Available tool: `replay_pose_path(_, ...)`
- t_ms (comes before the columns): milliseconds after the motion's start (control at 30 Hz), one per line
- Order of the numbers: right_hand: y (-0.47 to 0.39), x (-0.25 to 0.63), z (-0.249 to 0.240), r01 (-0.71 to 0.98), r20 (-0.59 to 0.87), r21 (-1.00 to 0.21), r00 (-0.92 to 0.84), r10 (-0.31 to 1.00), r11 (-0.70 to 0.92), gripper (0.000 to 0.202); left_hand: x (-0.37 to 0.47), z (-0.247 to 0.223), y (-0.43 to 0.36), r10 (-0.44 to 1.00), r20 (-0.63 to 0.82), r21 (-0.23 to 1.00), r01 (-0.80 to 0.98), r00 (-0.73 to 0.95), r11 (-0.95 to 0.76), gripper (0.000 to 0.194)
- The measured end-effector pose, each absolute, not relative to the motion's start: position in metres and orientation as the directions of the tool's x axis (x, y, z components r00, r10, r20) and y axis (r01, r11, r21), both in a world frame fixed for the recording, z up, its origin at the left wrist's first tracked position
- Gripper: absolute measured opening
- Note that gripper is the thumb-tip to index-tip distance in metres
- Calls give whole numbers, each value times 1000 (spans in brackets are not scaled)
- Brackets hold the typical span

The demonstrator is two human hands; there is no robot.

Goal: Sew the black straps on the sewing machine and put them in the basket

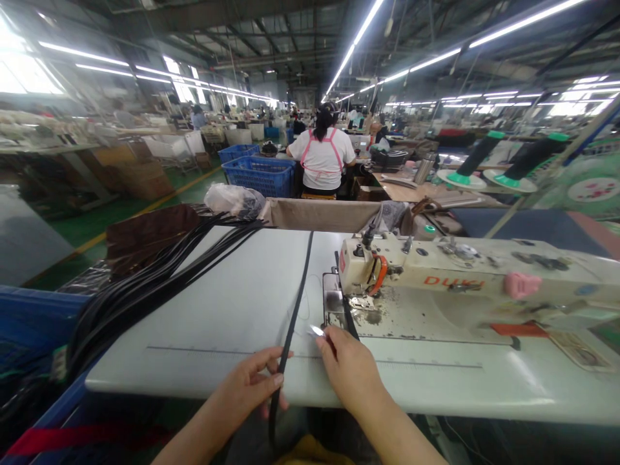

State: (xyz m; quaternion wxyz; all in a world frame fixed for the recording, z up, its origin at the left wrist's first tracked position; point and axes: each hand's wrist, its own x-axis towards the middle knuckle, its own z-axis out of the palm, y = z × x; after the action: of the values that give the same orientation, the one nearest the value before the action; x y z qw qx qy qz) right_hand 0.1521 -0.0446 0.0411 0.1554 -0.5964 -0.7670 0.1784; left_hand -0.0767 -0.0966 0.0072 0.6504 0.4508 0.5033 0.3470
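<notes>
My left hand [259, 381] pinches a narrow black strap [296, 310] between thumb and fingers near the table's front edge. The strap runs away across the white table and hangs down below my hand. Closed around a small shiny metal blade [317, 330], my right hand [351, 365] is just right of the strap, with most of the tool hidden in the fingers. Loose thread [305, 300] lies beside the strap. Another black strap [349, 318] lies at the needle area of the sewing machine [416, 290], just beyond my right hand.
A thick bundle of black straps [159, 290] drapes over the table's left end. A ruler line [203, 351] crosses the white table top [232, 310]. Blue crates [259, 174] and a seated person [325, 152] are ahead. Two black thread cones [477, 158] stand at right.
</notes>
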Motion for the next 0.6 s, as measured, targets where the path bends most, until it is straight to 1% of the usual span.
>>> replay_pose_path(67,-45,163,37,870,21,-459,-189,982,178,15,-89,9,-99,908,-358,933,45,217,357,70)
replay_pose_path(133,-47,177,33,876,55,-446,-175,983,181,21,-106,14,-101,914,-370,929,103,165,357,75)
replay_pose_path(233,-52,199,23,873,196,-400,-214,957,278,29,-144,34,-99,939,-345,911,239,0,335,77)
replay_pose_path(300,-56,211,15,907,261,-327,-183,948,265,31,-175,55,-94,948,-290,858,405,-128,317,78)
replay_pose_path(367,-61,220,6,943,244,-238,-173,954,232,39,-209,81,-89,957,-187,733,616,-224,288,77)
replay_pose_path(433,-66,225,-4,950,196,-187,-213,957,249,48,-242,107,-84,964,-42,568,787,-264,241,65)
replay_pose_path(467,-67,228,-9,945,173,-184,-240,955,271,51,-256,120,-82,960,44,464,857,-275,224,59)
replay_pose_path(500,-68,230,-14,937,156,-192,-266,951,293,52,-270,131,-81,950,125,349,909,-287,228,55)
replay_pose_path(533,-67,232,-19,929,146,-204,-283,948,309,54,-282,141,-80,941,174,233,941,-289,246,54)
replay_pose_path(600,-64,236,-27,917,137,-232,-299,944,324,56,-302,153,-81,919,193,55,939,-343,339,53)
